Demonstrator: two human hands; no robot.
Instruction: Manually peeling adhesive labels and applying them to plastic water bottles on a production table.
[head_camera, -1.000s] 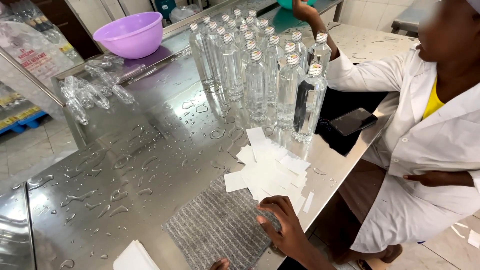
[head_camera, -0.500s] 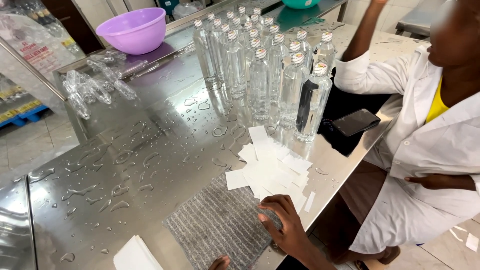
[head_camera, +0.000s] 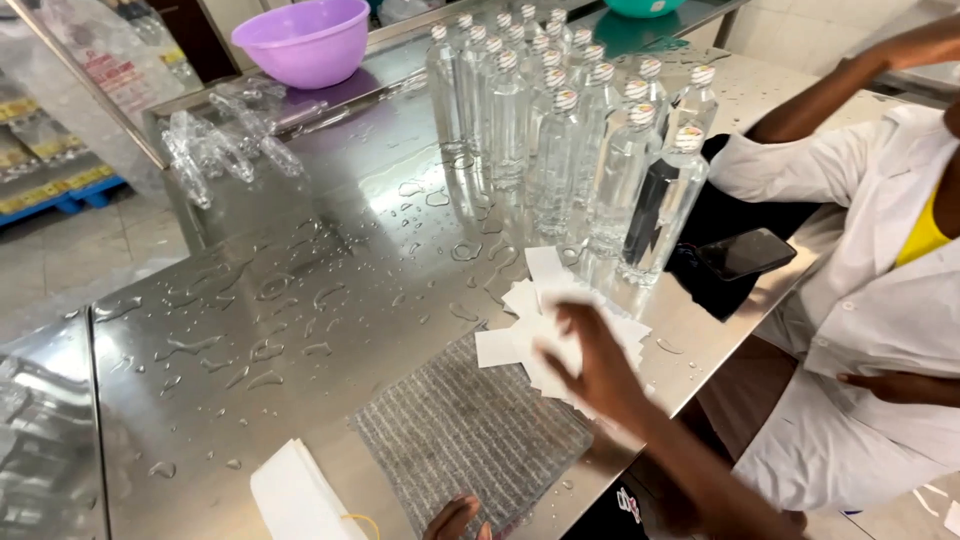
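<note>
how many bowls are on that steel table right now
2. A purple bowl sits at the far left end of the table; a teal bowl sits at the far edge behind the bottles, partly cut off.

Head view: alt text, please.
The person's right hand reaches over a pile of white paper slips on a wet steel table, beside a grey ribbed mat. Behind stand clear capped bottles; a co-worker in a white coat sits alongside.

Single head view — steeply down, close over the wet steel table (head_camera: 300, 300).
</note>
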